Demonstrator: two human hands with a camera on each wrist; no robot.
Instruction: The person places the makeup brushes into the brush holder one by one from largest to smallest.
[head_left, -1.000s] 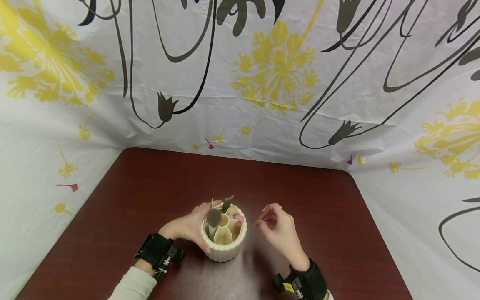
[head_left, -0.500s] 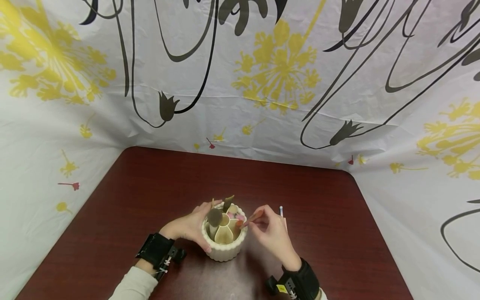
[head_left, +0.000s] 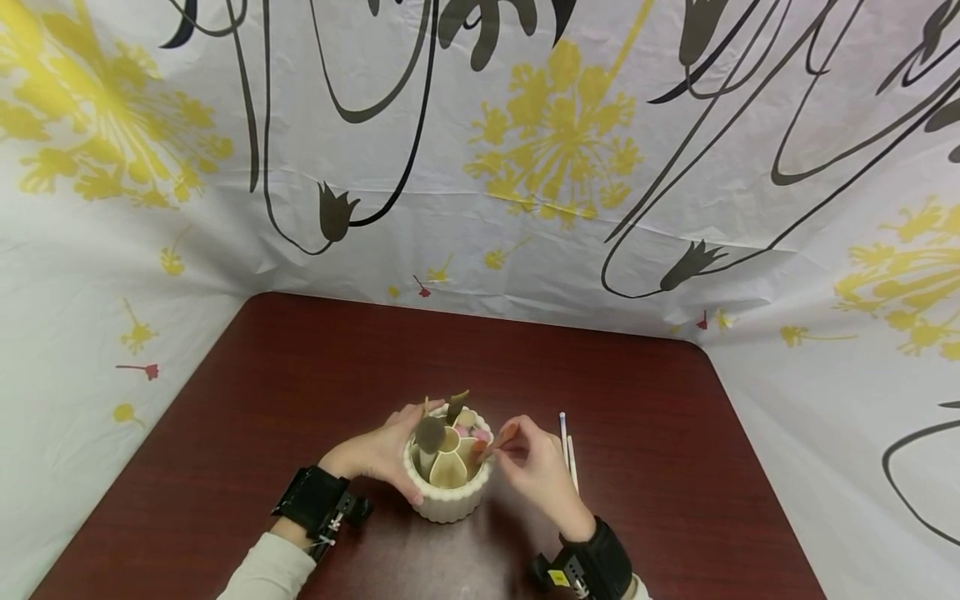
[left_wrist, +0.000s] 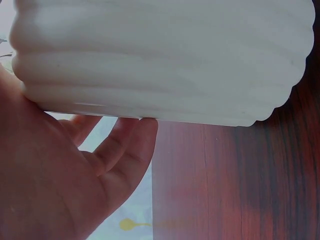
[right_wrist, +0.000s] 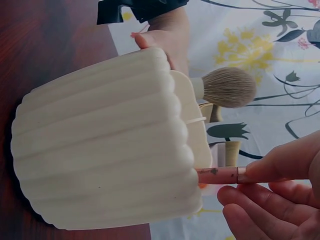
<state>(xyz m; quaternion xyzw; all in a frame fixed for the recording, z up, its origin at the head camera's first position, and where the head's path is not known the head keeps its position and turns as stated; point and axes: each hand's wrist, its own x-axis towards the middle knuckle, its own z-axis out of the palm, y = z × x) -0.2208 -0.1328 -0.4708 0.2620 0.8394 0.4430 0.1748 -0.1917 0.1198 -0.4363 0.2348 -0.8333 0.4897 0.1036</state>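
A cream makeup brush holder with scalloped sides and petal-shaped compartments stands upright on the table. My left hand grips its left side, thumb in front and fingers round the back; the left wrist view shows the fluted wall close up. Between thumb and fingers, my right hand pinches a slim pink makeup brush by its metallic part. Its pink end reaches the holder's right rim, and the tip is hidden behind the wall. A fluffy powder brush stands in the left compartment, with several other brushes behind.
Two slender white sticks, one with a blue end and one plain, lie on the dark red table beyond my right hand. Behind the table hangs a white cloth with flower prints.
My right hand has moved left with the pink brush, from beside the holder to its right rim. The white sticks have come into sight behind it. My left hand keeps its hold.
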